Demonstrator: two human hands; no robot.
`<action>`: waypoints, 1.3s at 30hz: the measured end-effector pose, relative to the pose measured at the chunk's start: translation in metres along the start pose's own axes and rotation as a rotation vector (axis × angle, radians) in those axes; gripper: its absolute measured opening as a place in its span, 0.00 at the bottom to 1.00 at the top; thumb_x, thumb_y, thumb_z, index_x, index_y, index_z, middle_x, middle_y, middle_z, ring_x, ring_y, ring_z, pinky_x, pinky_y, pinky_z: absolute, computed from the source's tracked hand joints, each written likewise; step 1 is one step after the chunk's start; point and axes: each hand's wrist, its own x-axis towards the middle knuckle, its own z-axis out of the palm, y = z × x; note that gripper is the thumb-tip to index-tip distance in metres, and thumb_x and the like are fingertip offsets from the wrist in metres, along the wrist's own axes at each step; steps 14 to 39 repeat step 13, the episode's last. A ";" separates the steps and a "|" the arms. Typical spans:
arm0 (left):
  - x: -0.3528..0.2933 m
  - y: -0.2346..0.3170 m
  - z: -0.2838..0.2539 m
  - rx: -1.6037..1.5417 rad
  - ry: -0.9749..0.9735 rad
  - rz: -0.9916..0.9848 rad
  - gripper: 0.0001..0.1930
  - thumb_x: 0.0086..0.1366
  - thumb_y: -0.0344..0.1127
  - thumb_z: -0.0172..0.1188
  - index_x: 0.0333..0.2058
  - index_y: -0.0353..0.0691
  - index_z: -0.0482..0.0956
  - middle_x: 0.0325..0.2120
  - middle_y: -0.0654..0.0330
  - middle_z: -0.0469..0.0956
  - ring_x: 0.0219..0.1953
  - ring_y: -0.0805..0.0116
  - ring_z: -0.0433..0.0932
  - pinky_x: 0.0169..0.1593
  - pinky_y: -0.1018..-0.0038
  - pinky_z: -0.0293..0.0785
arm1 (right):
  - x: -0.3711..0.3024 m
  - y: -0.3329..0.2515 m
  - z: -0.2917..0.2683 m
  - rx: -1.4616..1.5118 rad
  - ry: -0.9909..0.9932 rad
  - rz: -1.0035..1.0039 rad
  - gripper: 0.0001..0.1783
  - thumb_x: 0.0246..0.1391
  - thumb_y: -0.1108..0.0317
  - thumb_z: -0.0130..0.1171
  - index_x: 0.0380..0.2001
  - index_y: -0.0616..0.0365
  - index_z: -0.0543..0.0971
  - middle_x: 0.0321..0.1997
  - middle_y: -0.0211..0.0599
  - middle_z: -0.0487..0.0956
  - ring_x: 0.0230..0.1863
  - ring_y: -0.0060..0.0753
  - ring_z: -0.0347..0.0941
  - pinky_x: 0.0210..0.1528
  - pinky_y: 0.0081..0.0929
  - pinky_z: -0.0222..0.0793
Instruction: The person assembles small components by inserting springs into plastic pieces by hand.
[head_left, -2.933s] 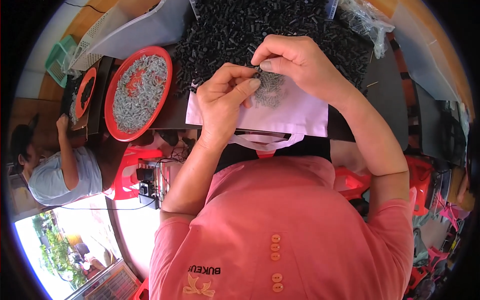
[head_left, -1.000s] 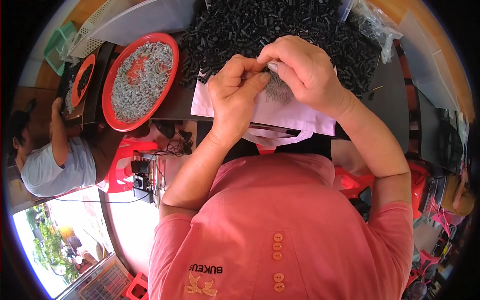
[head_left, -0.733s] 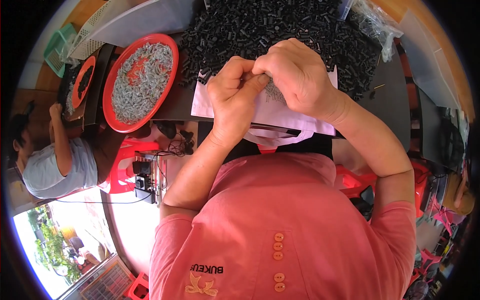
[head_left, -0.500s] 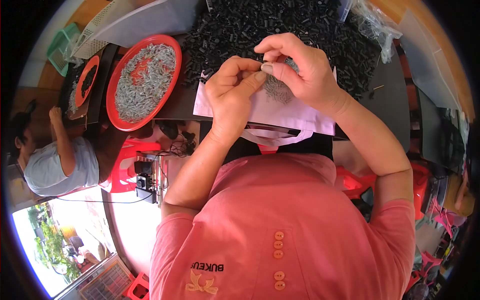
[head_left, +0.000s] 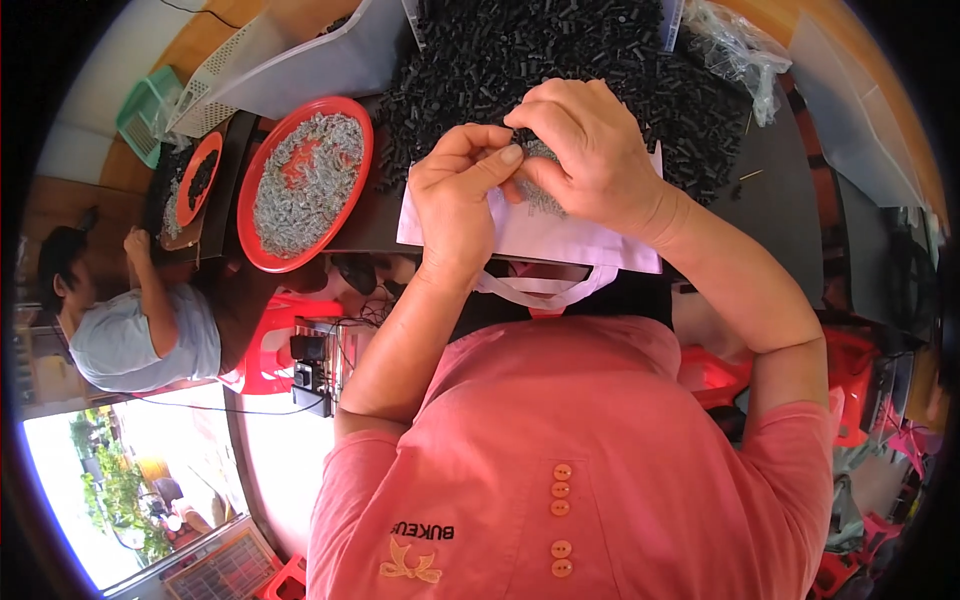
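My left hand (head_left: 455, 195) and my right hand (head_left: 600, 155) meet over a pale pink cloth bag (head_left: 560, 242). The fingers of both are pinched together, thumb against forefinger. Whatever they hold is too small and too covered to make out. Beneath my right hand, partly hidden by it, lies a small heap of fine silvery pieces (head_left: 543, 200) on the bag. Right behind both hands spreads a large pile of short black tube-like parts (head_left: 540, 45).
To the left stands a red basin (head_left: 245, 215) of small greyish, shiny parts. Grey-white bins (head_left: 300, 75) and clear plastic bags (head_left: 745, 50) border the pile. Another person (head_left: 150, 330) sits at the far left, near an orange tray (head_left: 212, 145). The dark table (head_left: 775, 215) extends rightward.
Both hands stay close together while the right hand's fingers have curled further over toward the left fingertips. The whole view has shifted slightly, with the basin appearing further right.
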 end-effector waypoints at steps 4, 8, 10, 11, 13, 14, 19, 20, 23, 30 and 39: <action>0.000 0.004 0.000 0.036 -0.027 0.008 0.06 0.62 0.22 0.58 0.38 0.26 0.77 0.31 0.53 0.79 0.25 0.66 0.76 0.31 0.74 0.72 | 0.003 -0.003 -0.002 -0.002 0.033 0.015 0.16 0.35 0.69 0.66 0.32 0.55 0.75 0.31 0.31 0.72 0.33 0.36 0.71 0.35 0.33 0.62; -0.002 0.008 0.004 0.016 -0.027 -0.015 0.07 0.63 0.23 0.58 0.38 0.25 0.78 0.31 0.53 0.79 0.26 0.65 0.76 0.31 0.74 0.73 | 0.002 -0.005 -0.003 -0.018 0.031 0.002 0.15 0.37 0.70 0.65 0.33 0.55 0.76 0.31 0.32 0.72 0.33 0.36 0.71 0.35 0.33 0.62; -0.004 0.013 0.007 0.047 -0.039 -0.050 0.07 0.63 0.23 0.58 0.39 0.25 0.78 0.31 0.53 0.79 0.26 0.65 0.76 0.31 0.73 0.73 | 0.000 -0.002 -0.002 -0.012 0.054 -0.009 0.15 0.37 0.70 0.65 0.33 0.55 0.76 0.31 0.32 0.72 0.33 0.36 0.71 0.36 0.33 0.62; -0.004 0.015 0.008 0.075 -0.049 -0.087 0.08 0.64 0.24 0.58 0.40 0.24 0.78 0.32 0.53 0.79 0.27 0.65 0.77 0.31 0.73 0.74 | 0.000 -0.002 -0.002 -0.006 0.072 -0.020 0.15 0.37 0.69 0.65 0.33 0.55 0.76 0.31 0.32 0.72 0.34 0.36 0.71 0.36 0.33 0.63; -0.005 0.016 0.008 0.130 -0.076 -0.030 0.10 0.64 0.25 0.59 0.41 0.24 0.77 0.33 0.51 0.80 0.27 0.65 0.77 0.31 0.74 0.74 | 0.001 -0.003 -0.004 0.003 0.072 -0.009 0.14 0.38 0.69 0.64 0.32 0.55 0.76 0.31 0.31 0.71 0.34 0.36 0.71 0.36 0.33 0.63; -0.005 0.016 0.008 0.130 -0.076 -0.030 0.10 0.64 0.25 0.59 0.41 0.24 0.77 0.33 0.51 0.80 0.27 0.65 0.77 0.31 0.74 0.74 | 0.001 -0.003 -0.004 0.003 0.072 -0.009 0.14 0.38 0.69 0.64 0.32 0.55 0.76 0.31 0.31 0.71 0.34 0.36 0.71 0.36 0.33 0.63; -0.005 0.016 0.008 0.130 -0.076 -0.030 0.10 0.64 0.25 0.59 0.41 0.24 0.77 0.33 0.51 0.80 0.27 0.65 0.77 0.31 0.74 0.74 | 0.001 -0.003 -0.004 0.003 0.072 -0.009 0.14 0.38 0.69 0.64 0.32 0.55 0.76 0.31 0.31 0.71 0.34 0.36 0.71 0.36 0.33 0.63; -0.005 0.016 0.008 0.130 -0.076 -0.030 0.10 0.64 0.25 0.59 0.41 0.24 0.77 0.33 0.51 0.80 0.27 0.65 0.77 0.31 0.74 0.74 | 0.001 -0.003 -0.004 0.003 0.072 -0.009 0.14 0.38 0.69 0.64 0.32 0.55 0.76 0.31 0.31 0.71 0.34 0.36 0.71 0.36 0.33 0.63; -0.005 0.016 0.008 0.130 -0.076 -0.030 0.10 0.64 0.25 0.59 0.41 0.24 0.77 0.33 0.51 0.80 0.27 0.65 0.77 0.31 0.74 0.74 | 0.001 -0.003 -0.004 0.003 0.072 -0.009 0.14 0.38 0.69 0.64 0.32 0.55 0.76 0.31 0.31 0.71 0.34 0.36 0.71 0.36 0.33 0.63; -0.005 0.016 0.008 0.130 -0.076 -0.030 0.10 0.64 0.25 0.59 0.41 0.24 0.77 0.33 0.51 0.80 0.27 0.65 0.77 0.31 0.74 0.74 | 0.001 -0.003 -0.004 0.003 0.072 -0.009 0.14 0.38 0.69 0.64 0.32 0.55 0.76 0.31 0.31 0.71 0.34 0.36 0.71 0.36 0.33 0.63; -0.005 0.016 0.008 0.130 -0.076 -0.030 0.10 0.64 0.25 0.59 0.41 0.24 0.77 0.33 0.51 0.80 0.27 0.65 0.77 0.31 0.74 0.74 | 0.001 -0.003 -0.004 0.003 0.072 -0.009 0.14 0.38 0.69 0.64 0.32 0.55 0.76 0.31 0.31 0.71 0.34 0.36 0.71 0.36 0.33 0.63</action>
